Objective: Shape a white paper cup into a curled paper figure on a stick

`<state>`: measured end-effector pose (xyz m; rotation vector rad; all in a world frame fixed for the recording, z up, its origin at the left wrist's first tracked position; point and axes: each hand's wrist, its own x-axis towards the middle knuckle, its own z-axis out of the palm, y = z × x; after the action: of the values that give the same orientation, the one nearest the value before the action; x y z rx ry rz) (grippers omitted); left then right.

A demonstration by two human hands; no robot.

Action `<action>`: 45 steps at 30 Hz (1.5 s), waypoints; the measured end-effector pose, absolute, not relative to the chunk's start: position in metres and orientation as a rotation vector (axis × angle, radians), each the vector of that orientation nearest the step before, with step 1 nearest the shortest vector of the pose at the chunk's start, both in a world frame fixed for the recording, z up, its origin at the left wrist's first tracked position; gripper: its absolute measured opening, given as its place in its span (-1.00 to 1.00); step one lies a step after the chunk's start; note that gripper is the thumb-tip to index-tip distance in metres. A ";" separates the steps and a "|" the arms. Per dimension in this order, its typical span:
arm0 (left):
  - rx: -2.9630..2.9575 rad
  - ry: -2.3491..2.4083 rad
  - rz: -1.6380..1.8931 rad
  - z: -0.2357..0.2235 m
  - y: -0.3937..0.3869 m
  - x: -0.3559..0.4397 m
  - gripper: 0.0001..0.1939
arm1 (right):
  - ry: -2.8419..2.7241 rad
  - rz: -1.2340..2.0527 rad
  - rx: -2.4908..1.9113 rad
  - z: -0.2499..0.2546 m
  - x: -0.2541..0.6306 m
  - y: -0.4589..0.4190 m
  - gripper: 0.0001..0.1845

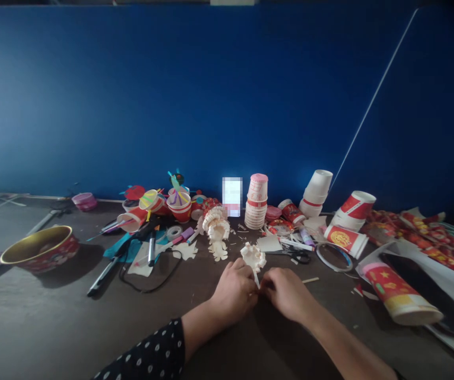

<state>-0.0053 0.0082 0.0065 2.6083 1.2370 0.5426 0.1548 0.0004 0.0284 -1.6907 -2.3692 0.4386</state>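
My left hand and my right hand meet near the middle of the dark tabletop. Between the fingers of both hands is a thin white stick, and a cream paper craft with curled strips sits on top of it. Beyond my hands lies a similar curled paper piece with cut paper shapes below it. A black-handled pair of scissors lies to the right of the craft. My left forearm has a dark polka-dot sleeve.
Stacked paper cups and red-patterned cups stand along the blue wall. A gold-lined red bowl sits at left. Markers, tape and scraps lie left of centre. Red patterned paper and a large cup lie at right.
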 end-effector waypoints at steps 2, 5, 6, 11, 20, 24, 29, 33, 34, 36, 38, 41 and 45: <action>2.550 1.250 0.571 0.007 0.008 -0.005 -0.92 | -2.379 0.413 -1.683 0.030 0.157 -0.001 -0.81; 2.469 1.276 0.592 0.008 0.008 -0.005 -0.90 | -2.423 0.370 -1.648 0.035 0.160 -0.004 -0.76; 2.451 1.270 0.594 0.008 0.009 -0.005 -0.90 | -2.439 0.343 -1.650 0.037 0.161 -0.006 -0.75; 2.422 1.225 0.661 0.004 0.011 -0.004 -0.88 | -2.546 0.230 -1.638 0.043 0.155 -0.011 -0.78; 2.433 1.237 0.660 0.002 0.012 -0.006 -0.89 | -2.571 0.132 -1.714 0.036 0.143 -0.012 -0.76; 2.403 1.224 0.647 0.002 0.013 -0.011 -0.86 | -2.574 0.103 -1.722 0.035 0.143 -0.013 -0.74; 2.364 1.209 0.673 0.001 0.014 -0.011 -0.89 | -2.568 0.093 -1.702 0.035 0.142 -0.013 -0.74; 2.386 1.201 0.696 -0.002 0.015 -0.009 -0.89 | -2.560 0.099 -1.715 0.035 0.141 -0.014 -0.73; 2.397 1.199 0.700 -0.003 0.015 -0.009 -0.88 | -2.558 0.102 -1.725 0.035 0.141 -0.014 -0.73; 2.418 1.198 0.712 -0.003 0.014 -0.009 -0.88 | -2.552 0.106 -1.742 0.035 0.141 -0.014 -0.73; 2.430 1.200 0.708 -0.001 0.013 -0.009 -0.89 | -2.547 0.106 -1.738 0.035 0.142 -0.013 -0.73; 2.441 1.233 0.697 0.003 0.009 -0.008 -0.91 | -2.546 0.105 -1.728 0.036 0.142 -0.012 -0.73; 2.421 1.324 0.671 0.004 0.005 -0.006 -0.95 | -2.582 0.112 -1.734 0.038 0.140 -0.012 -0.72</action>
<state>-0.0058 0.0053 0.0041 2.4214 1.3243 0.6710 0.1405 -0.0118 0.0384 -1.7337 -2.5816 0.1115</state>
